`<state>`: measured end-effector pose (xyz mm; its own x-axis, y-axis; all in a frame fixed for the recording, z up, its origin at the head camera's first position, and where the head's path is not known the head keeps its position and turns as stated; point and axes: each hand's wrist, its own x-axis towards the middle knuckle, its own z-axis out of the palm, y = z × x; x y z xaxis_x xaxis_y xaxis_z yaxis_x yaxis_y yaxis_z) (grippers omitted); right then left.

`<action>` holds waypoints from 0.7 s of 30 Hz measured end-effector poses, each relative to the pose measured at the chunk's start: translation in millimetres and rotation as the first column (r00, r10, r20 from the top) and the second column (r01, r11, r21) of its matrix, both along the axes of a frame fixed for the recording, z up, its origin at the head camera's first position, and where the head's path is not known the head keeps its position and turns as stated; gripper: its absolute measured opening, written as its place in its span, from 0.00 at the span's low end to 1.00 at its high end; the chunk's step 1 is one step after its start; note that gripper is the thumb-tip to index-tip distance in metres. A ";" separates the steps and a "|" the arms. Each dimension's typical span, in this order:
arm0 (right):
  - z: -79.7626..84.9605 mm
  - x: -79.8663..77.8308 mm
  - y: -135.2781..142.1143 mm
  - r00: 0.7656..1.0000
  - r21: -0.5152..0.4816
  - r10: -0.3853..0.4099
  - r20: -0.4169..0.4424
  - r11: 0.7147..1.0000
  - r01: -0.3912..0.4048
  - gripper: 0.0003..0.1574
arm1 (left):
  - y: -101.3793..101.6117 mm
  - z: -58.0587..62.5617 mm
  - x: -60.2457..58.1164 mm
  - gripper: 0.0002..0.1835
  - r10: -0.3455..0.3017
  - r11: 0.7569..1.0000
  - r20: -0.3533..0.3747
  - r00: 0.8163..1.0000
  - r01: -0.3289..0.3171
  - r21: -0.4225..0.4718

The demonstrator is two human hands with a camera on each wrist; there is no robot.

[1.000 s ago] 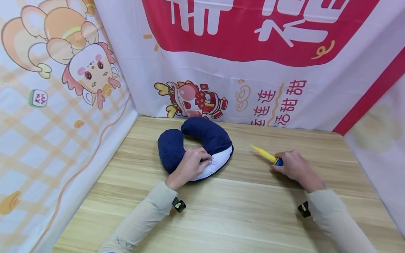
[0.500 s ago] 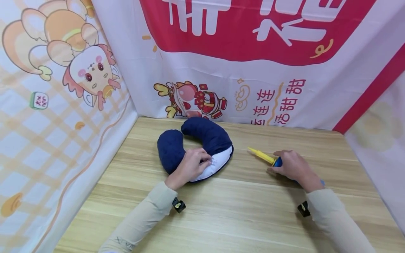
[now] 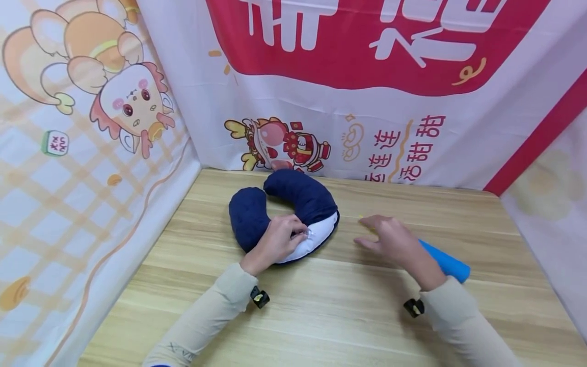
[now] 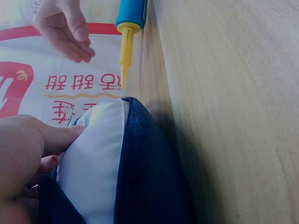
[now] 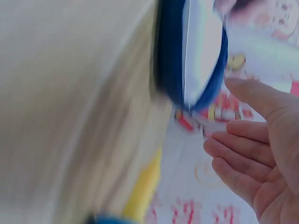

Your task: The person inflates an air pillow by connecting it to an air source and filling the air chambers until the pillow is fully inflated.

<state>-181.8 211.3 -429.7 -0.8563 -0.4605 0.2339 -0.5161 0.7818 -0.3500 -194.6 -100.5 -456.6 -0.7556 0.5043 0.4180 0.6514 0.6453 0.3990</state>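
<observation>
The blue neck pillow [image 3: 284,214] lies on the wooden surface [image 3: 348,306], close to the back curtain [image 3: 367,127]. Its white inside part [image 4: 96,168] peeks out near the zip. The left hand [image 3: 277,239] rests on the pillow, and its fingers [image 4: 58,137] pinch something small at the white part; it is too tiny to tell what. The little air pump [image 3: 442,261], blue with a yellow tip [image 4: 125,56], lies flat on the surface, to the right of the pillow and not touching it. The right hand [image 3: 390,239] hovers just over the pump's tip end with its fingers [image 5: 243,154] straight and a bit spread, holding nothing.

To do this well, I think the left hand should keep its pinch steady so the white part does not slip back in. The right hand should grab the pump by its blue body and aim the yellow tip right at the pinched spot.

Count: one pillow, one pump, two hands.
</observation>
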 end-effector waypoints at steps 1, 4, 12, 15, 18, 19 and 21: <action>-3.6 0.4 -7.9 1.000 -0.019 0.019 -0.008 1.000 -0.019 0.28 | 0.3 0.2 0.1 0.02 0.001 1.000 -0.001 1.000 -0.001 -0.001; -15.6 -0.8 -31.0 0.996 -0.080 0.082 -0.035 0.993 -0.085 0.21 | 0.8 0.1 0.3 0.02 0.007 1.000 -0.004 1.000 -0.007 -0.009; -32.8 -5.2 -76.1 0.988 -0.304 0.148 0.051 0.944 -0.126 0.07 | 0.7 0.5 1.3 0.04 0.009 1.000 -0.010 1.000 -0.009 -0.014; -34.1 -6.1 -83.3 0.989 -0.345 0.135 0.066 0.933 -0.104 0.06 | 1.2 -0.1 1.2 0.04 0.009 1.000 -0.018 1.000 -0.009 -0.020; -33.8 -6.7 -86.3 0.987 -0.370 0.139 0.078 0.924 -0.101 0.05 | 1.5 -0.6 1.2 0.04 0.010 0.999 -0.023 1.000 -0.011 -0.033; -33.7 -6.9 -86.4 0.986 -0.380 0.145 0.079 0.919 -0.104 0.05 | 2.0 -0.7 1.5 0.04 0.011 0.999 -0.027 1.000 -0.012 -0.038; -32.4 -7.5 -86.8 0.984 -0.396 0.160 0.082 0.911 -0.115 0.05 | 2.8 -0.7 2.2 0.04 0.011 0.999 -0.033 0.999 -0.012 -0.045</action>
